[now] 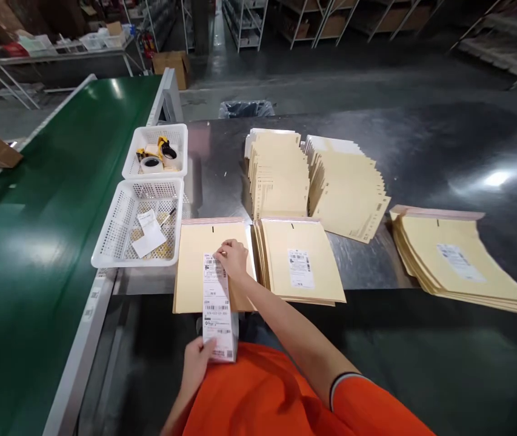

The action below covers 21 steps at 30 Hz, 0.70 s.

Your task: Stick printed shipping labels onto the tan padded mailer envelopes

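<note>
A strip of printed shipping labels (217, 309) runs from the top padded envelope (192, 266) down over the table edge toward my body. My left hand (198, 360) grips the lower end of the strip, its thumb on the printed face. Higher up, my right hand (233, 259) pinches the strip's upper right edge above the envelope. Just to the right lies a stack of envelopes (279, 266), and its top one bears a white label (300, 268). Part of the label strip near my right fingertips is covered by the hand.
Two rows of fanned envelopes (280, 175) (346, 194) stand farther back. Another labelled stack (422, 242) lies at right, overhanging the table edge. At left are a white basket (103, 245) with paper and a pen, a basket with tape (133, 151), and a green conveyor belt (58, 200).
</note>
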Available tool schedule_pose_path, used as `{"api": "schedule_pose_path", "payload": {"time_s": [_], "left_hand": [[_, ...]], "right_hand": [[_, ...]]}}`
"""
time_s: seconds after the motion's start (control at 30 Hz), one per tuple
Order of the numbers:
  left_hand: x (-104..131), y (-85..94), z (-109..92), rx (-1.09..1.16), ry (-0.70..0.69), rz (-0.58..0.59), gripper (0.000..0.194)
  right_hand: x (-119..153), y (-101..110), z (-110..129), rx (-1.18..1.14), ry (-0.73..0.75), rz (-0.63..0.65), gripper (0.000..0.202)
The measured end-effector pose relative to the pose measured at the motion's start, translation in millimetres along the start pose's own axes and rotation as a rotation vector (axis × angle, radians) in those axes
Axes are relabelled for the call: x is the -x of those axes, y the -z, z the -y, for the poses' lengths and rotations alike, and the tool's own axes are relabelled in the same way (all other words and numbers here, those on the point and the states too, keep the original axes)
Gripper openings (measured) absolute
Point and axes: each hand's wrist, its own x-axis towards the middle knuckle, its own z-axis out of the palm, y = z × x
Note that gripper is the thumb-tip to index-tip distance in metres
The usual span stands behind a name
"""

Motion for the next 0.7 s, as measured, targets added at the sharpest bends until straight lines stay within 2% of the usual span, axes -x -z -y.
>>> {"api": "schedule_pose_path", "payload": {"time_s": [0.07,0.1,0.13,0.2,0.27,0.3,0.37,0.4,0.43,0.53,0.57,0.7], "left_hand": [[18,1.4,14,-0.027,-0.007,0.077,0.049],[27,2.6,18,-0.072,-0.050,0.078,0.046],[35,4.4,19,-0.143,-0.128,0.044,0.041],[44,9.7,15,-0.341,-0.356,-0.104,0.029],[39,17.2,1,-0.502,-0.541,-0.253,0.020],[32,21.3,-7,-0.543,-0.576,-0.269,0.020],[10,28.9,-23,-0.549,-0.538,-0.190,0.023],[-1,31.9,-28,-0.539,-0.490,-0.128,0.022],[-12,34.2,-32,-0.537,-0.462,-0.080,0.021],[-29,37.4,-32,-0.511,-0.431,-0.035,0.019],[-29,38.2,-31,-0.487,-0.427,-0.040,0.020],[-11,45.0,-37,-0.410,-0.420,-0.053,0.022]], "right_hand": [[-2,-7,-5,0.080,0.031,-0.021,0.010],[1,-9,-7,0.118,0.050,-0.030,0.010],[7,-10,-9,0.158,0.064,-0.044,0.019],[24,-12,-11,0.284,0.131,-0.064,0.040],[42,-16,-13,0.386,0.340,0.022,0.052],[48,-18,-14,0.410,0.507,0.118,0.054],[51,-20,-16,0.421,0.807,0.336,0.055],[47,-20,-16,0.432,0.850,0.398,0.056],[41,-18,-16,0.456,0.798,0.411,0.056],[29,-7,-16,0.541,0.443,0.319,0.060],[32,-3,-16,0.544,0.429,0.328,0.061],[77,3,-15,0.428,0.750,0.526,0.064]]}}
